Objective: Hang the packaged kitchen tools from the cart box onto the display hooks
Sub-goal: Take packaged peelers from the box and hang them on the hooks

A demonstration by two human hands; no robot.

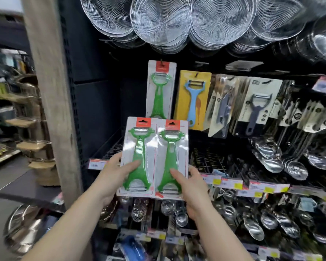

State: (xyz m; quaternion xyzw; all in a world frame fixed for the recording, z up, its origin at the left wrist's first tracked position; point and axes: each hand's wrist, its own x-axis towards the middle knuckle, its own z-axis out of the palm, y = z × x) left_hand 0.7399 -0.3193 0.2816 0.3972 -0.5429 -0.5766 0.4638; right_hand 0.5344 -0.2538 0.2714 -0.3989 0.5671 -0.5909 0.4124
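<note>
Holding two green peeler packs side by side at centre frame, the left hand (111,171) is pinching the left pack (138,157) and the right hand (192,187) the right pack (172,159), thumbs in front. Next, probably, threading a hang hole onto the hook bearing the matching hung peeler (161,89) just above.

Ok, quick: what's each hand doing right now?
Left hand: holding the left peeler pack.
Right hand: holding the right peeler pack.
</note>
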